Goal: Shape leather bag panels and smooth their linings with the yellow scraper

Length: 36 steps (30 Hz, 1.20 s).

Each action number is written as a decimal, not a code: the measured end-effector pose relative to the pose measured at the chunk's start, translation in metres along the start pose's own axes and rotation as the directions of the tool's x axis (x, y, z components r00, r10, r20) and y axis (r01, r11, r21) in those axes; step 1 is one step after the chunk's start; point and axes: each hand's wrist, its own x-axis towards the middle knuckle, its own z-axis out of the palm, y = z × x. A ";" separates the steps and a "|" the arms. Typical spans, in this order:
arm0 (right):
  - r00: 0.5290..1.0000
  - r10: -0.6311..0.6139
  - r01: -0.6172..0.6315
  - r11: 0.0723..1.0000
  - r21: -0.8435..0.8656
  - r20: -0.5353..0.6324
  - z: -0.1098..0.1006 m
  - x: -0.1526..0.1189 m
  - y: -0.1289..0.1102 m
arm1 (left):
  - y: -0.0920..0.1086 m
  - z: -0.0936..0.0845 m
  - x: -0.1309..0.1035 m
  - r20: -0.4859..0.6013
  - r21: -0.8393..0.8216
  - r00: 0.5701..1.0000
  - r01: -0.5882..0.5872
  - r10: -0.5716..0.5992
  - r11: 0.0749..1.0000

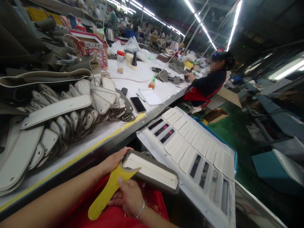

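My left hand (pixel 116 161) is closed around the near left end of a long olive-grey piece with a white panel (pixel 152 172) set in its rim. Most of its fingers are hidden behind the piece. A flat yellow tool (pixel 104 196) with a rounded end and a notched, pointed end lies across that same end. Thumb on top, my right hand (pixel 130 193) grips the yellow tool near its middle. Both hands are low in the head view, over a red apron (pixel 114 218).
Left on the white table (pixel 133 77) lie piles of white-and-grey straps with metal studs (pixel 57 110). A phone (pixel 137 104), notepad (pixel 150 96) and glue bottle (pixel 152 83) lie beyond. At right stands a slotted tray (pixel 163 155) of white panels. A co-worker (pixel 209 79) sits farther along.
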 end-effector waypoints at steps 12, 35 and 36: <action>0.990 0.104 -0.102 0.994 -0.028 0.099 -0.010 0.017 -0.003 | 0.009 -0.002 0.004 -0.035 0.054 0.999 0.037 -0.036 0.998; 0.999 0.003 -0.005 0.999 0.048 0.032 -0.010 0.002 -0.006 | 0.017 0.014 0.008 -0.146 0.498 0.989 0.050 0.027 0.866; 1.000 -0.002 0.001 0.999 0.047 0.026 -0.009 0.001 -0.007 | 0.020 0.015 0.007 -0.158 0.584 0.985 0.039 0.067 0.811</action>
